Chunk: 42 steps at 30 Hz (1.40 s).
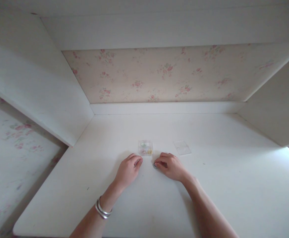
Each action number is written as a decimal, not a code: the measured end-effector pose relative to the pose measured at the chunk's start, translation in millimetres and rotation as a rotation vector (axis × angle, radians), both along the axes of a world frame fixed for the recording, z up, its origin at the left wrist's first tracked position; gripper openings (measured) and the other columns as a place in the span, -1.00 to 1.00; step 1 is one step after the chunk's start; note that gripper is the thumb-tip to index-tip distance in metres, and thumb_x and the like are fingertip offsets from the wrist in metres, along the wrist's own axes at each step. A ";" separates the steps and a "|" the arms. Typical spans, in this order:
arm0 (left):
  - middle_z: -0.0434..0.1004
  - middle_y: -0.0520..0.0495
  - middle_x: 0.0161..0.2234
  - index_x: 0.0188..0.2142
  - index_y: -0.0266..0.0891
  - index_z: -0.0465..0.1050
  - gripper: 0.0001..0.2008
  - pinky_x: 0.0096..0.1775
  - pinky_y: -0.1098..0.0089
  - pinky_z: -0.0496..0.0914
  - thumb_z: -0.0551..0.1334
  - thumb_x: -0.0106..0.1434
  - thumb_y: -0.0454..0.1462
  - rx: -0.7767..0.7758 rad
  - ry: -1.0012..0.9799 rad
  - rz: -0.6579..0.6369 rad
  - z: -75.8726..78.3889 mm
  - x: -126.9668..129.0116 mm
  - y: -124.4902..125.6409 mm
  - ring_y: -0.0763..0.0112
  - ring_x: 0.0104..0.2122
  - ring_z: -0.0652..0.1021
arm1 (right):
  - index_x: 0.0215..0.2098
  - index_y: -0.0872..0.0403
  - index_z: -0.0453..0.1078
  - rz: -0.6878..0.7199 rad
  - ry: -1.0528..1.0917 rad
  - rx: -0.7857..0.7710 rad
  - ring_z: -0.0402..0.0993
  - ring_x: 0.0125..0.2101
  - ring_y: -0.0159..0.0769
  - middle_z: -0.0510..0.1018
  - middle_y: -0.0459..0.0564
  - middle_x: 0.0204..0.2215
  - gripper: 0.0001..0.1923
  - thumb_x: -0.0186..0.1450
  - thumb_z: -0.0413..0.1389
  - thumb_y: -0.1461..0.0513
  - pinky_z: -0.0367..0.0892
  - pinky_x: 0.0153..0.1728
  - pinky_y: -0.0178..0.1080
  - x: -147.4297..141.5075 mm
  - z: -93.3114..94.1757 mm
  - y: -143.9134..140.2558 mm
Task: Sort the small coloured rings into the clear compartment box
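Note:
A small clear plastic box point(145, 148) stands open on the white desk, divided into compartments. Small items lie in it: something greenish at the back, reddish and yellow pieces at the front. Just at its front left corner is my left hand point(128, 170), thumb and fingers pinched together; anything between them is hidden. My right hand point(170, 166) is to the right of the box and pinches a small dark, roundish piece point(155, 166) close to the desk surface. A clear, flat lid point(182, 148) lies beyond my right hand.
The white desk point(124, 127) has a raised back strip point(166, 107) and side panels point(35, 72) left and right. An overhead shelf point(159, 28) spans above. A tiny dark speck point(88, 188) lies at the left. A red item shows at the far right edge.

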<state>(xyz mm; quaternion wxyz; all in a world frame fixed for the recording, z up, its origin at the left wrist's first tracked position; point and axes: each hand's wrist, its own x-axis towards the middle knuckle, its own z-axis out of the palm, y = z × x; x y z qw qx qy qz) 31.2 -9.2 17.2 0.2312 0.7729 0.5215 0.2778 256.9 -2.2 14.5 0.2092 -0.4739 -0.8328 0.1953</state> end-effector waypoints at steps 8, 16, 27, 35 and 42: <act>0.44 -0.02 -0.34 -0.31 -0.16 0.42 -0.78 -0.32 0.47 0.29 0.02 0.33 -0.24 -0.013 0.068 -0.007 -0.1 1.2 -2.6 0.44 -0.35 0.45 | -0.41 -0.05 0.49 0.038 -0.023 -0.022 0.36 -0.43 -0.39 0.45 -0.11 -0.48 -0.75 0.30 -0.03 0.23 0.18 -0.36 -0.34 0.6 0.7 -1.5; 0.43 -0.01 -0.34 -0.31 -0.17 0.42 -0.79 -0.32 0.49 0.30 0.02 0.33 -0.26 0.008 0.080 -0.014 1.0 0.0 -3.3 0.46 -0.36 0.45 | -0.35 0.00 0.46 -0.002 0.105 -0.065 0.33 -0.45 -0.41 0.42 -0.09 -0.44 -0.76 0.33 -0.04 0.20 0.17 -0.43 -0.37 -0.2 2.0 -2.5; 0.44 0.00 -0.36 -0.32 -0.17 0.42 -0.80 -0.33 0.49 0.29 0.03 0.32 -0.27 0.040 0.099 -0.018 0.0 -4.5 -5.7 0.47 -0.39 0.45 | -0.44 0.04 0.44 0.008 0.209 -0.187 0.27 -0.51 -0.44 0.37 -0.09 -0.49 -0.75 0.30 0.01 0.14 0.13 -0.50 -0.37 -6.9 0.2 -3.7; 0.45 -0.01 -0.34 -0.32 -0.17 0.42 -0.79 -0.30 0.49 0.30 0.03 0.32 -0.27 0.036 0.082 0.000 0.7 -9.5 -4.3 0.47 -0.36 0.46 | -0.31 -0.01 0.48 0.019 0.129 -0.176 0.32 -0.50 -0.43 0.42 -0.10 -0.44 -0.86 0.25 0.07 0.19 0.17 -0.47 -0.36 -5.0 -1.5 -4.7; 0.45 -0.01 -0.35 -0.32 -0.17 0.42 -0.79 -0.31 0.49 0.29 0.03 0.32 -0.26 0.035 0.089 -0.004 -2.3 -10.9 -1.8 0.46 -0.37 0.45 | -0.36 -0.03 0.50 0.038 0.086 -0.143 0.34 -0.47 -0.41 0.45 -0.11 -0.45 -0.82 0.27 0.04 0.19 0.17 -0.45 -0.37 -4.2 -2.7 -5.1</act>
